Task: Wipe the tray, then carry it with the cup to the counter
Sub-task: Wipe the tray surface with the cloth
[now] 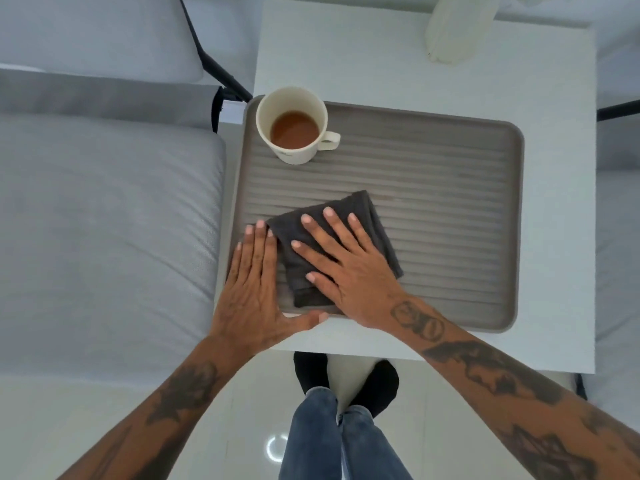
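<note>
Two flat, open hands: right hand atop cloth, left hand on tray edge.

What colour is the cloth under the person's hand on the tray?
Dark grey, almost charcoal. The cloth shows clearly in the head view.

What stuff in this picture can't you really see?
1. Head view: the pale bottle-like thing on the table is cut off by the top edge and blurred.
2. The tray under the dark cloth is hidden, so any dirt there can't be seen.
3. The cloth under the right hand is covered.
4. The small mark on the cup is too tiny to read.
</note>
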Motion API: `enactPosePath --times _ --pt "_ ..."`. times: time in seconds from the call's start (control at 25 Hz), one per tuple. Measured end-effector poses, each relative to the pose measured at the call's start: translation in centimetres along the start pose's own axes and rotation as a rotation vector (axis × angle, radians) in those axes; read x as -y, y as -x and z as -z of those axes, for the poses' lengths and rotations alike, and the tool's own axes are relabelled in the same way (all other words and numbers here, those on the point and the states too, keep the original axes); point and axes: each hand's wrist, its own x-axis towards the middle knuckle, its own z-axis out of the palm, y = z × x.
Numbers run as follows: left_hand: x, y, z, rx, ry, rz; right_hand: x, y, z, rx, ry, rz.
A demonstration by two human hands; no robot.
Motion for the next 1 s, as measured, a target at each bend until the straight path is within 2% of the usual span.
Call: enactPosePath --times 0.2,0.28,0.36,0.48,0.6,0.72,0.84,1.0 --pt "-0.3 -0.1 0.7 0.047 0.053 0.057 -6.8 8.3 1.4 0.038 0.069 0.004" --pt "-0.3 -0.1 0.7 0.068 0.072 0.054 -7.4 9.1 1.6 0.062 0.055 0.033" --pt "-0.3 -0.2 0.8 0.077 0.097 0.052 -5.3 7.1 1.3 0.038 0.048 0.113" --pt "-0.2 -0.3 0.7 0.069 0.112 0.047 -0.1 2.1 0.2 0.05 0.006 0.352" --pt "-0.2 -0.4 0.5 0.051 0.157 0.035 1.6 -1.1 -0.1 0.078 0.014 0.439" --pt "-0.3 -0.6 0.6 0.069 0.204 0.063 0.1 -0.4 0.3 0.114 0.008 0.421" --pt "-0.1 -0.7 1.0 0.106 0.176 0.064 -3.4 4.7 1.2 0.158 -0.01 0.344" --pt "-0.1 -0.7 1.2 0.141 0.1 0.045 -9.7 13.8 3.6 0.155 0.034 0.125"
